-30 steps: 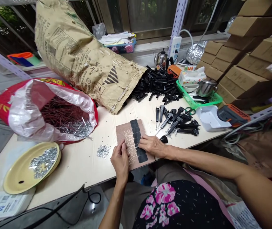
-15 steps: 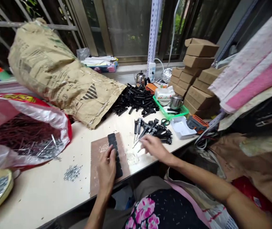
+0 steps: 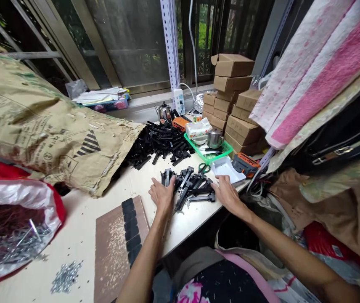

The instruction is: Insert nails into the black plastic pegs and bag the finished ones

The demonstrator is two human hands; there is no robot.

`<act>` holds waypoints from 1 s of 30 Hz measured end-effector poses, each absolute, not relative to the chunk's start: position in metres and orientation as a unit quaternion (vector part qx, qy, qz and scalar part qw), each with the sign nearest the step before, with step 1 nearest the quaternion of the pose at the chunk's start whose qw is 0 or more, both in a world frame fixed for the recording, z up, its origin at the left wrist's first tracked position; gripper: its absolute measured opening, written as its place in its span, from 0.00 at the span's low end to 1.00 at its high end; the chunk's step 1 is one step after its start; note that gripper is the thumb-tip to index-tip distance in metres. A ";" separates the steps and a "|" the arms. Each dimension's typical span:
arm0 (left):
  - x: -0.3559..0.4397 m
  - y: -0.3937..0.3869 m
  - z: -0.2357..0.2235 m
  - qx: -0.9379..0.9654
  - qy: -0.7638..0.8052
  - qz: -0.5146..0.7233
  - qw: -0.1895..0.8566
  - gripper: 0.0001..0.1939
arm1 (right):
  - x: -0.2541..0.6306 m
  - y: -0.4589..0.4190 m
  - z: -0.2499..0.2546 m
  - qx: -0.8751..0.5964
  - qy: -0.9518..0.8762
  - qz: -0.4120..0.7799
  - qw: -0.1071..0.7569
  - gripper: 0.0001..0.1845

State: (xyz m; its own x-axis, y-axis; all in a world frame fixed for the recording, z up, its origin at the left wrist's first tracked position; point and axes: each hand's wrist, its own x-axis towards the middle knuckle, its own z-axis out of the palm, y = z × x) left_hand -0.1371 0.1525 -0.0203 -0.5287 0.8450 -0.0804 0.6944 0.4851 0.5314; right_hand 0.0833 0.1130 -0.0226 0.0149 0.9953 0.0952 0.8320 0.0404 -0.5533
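Observation:
A pile of black plastic pieces with metal pins (image 3: 188, 187) lies between my two hands. My left hand (image 3: 162, 193) is at the pile's left edge, thumb and fingers apart, touching the end pieces. At the right edge, my right hand (image 3: 227, 192) has its fingers spread beside the pieces and close to a white tray (image 3: 227, 170). Neither hand is closed round anything. A brown board (image 3: 110, 248) lies to the left, with a row of black pads (image 3: 131, 227) and tiny pale bits on it; my left forearm covers part of it.
Behind is a heap of black plastic parts (image 3: 161, 141) at the mouth of a paper sack (image 3: 56, 130). Scissors (image 3: 204, 168), a green basket (image 3: 227, 150) and an orange-black tool (image 3: 246, 164) sit to the right. Small metal parts (image 3: 66, 275) lie at lower left.
The view has swung right. Both hands have left the board with the pads and reached to the two sides of the pin-ended pieces, which now lie closer together.

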 end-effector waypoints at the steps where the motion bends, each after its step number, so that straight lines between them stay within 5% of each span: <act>1: -0.134 0.156 -0.020 0.449 0.851 0.216 0.163 0.52 | 0.081 0.118 -0.021 -0.680 -0.673 0.179 0.229 0.20; 8: -0.121 0.155 -0.025 0.451 0.851 0.211 0.169 0.33 | 0.035 0.131 -0.030 -0.699 -0.641 0.204 0.241 0.27; 16: -0.119 0.152 -0.019 0.446 0.845 0.221 0.197 0.37 | -0.002 0.138 -0.052 -0.693 -0.610 0.183 0.338 0.30; 23: -0.121 0.149 -0.018 0.471 0.828 0.236 0.190 0.30 | -0.008 0.146 -0.044 -0.683 -0.541 0.327 0.365 0.35; 30: -0.130 0.159 -0.017 0.454 0.845 0.193 0.204 0.38 | -0.019 0.153 -0.050 -0.678 -0.466 0.408 0.396 0.29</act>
